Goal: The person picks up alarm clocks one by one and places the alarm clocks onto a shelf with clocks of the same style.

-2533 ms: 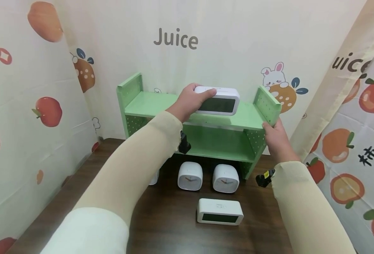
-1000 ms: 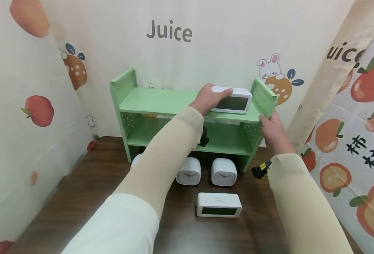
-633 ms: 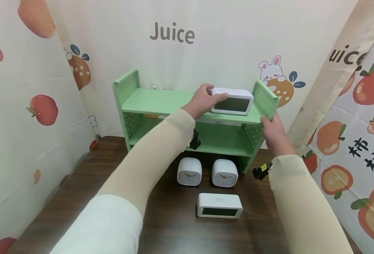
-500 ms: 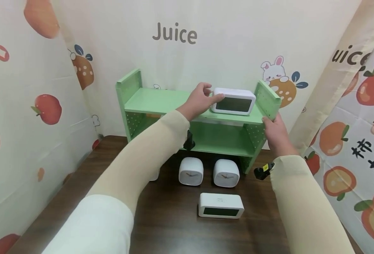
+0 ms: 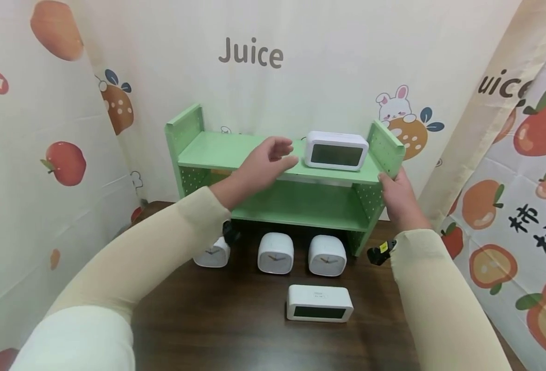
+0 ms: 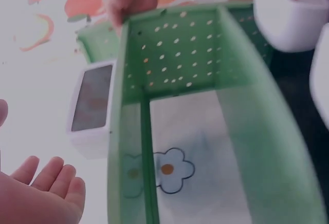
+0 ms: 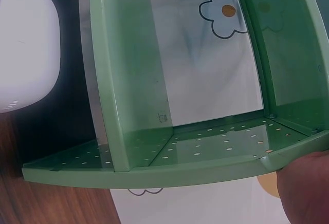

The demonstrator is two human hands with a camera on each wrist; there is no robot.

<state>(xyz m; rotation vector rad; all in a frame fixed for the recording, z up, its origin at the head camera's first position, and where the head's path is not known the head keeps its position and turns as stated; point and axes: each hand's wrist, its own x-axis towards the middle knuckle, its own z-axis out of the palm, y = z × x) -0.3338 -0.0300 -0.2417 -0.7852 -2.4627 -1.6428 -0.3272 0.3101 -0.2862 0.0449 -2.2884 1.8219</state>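
Note:
On the right half of the top board of the green shelf [image 5: 296, 203] stands a white digital clock [image 5: 336, 150], its dark screen facing front. My left hand [image 5: 262, 167] hovers left of this clock, apart from it, fingers loosely bent and holding nothing. The left wrist view also has the fingers [image 6: 56, 180] away from the clock [image 6: 92, 98]. At the shelf's right side panel, my right hand [image 5: 401, 202] grips the front edge, thumb in front; the right wrist view shows only part of that hand [image 7: 306, 185].
Below the shelf's front, three white rounded analog clocks stand in a row, among them a middle clock [image 5: 275, 253] and a right clock [image 5: 327, 256]. A second white digital clock [image 5: 319, 303] lies nearer on the dark wooden table [image 5: 235, 330]. A fruit-print curtain [image 5: 328, 51] hangs behind.
My left hand carried the digital clock rightward, set it on the top board, let go and drew back to the left. The right hand kept its grip on the side panel.

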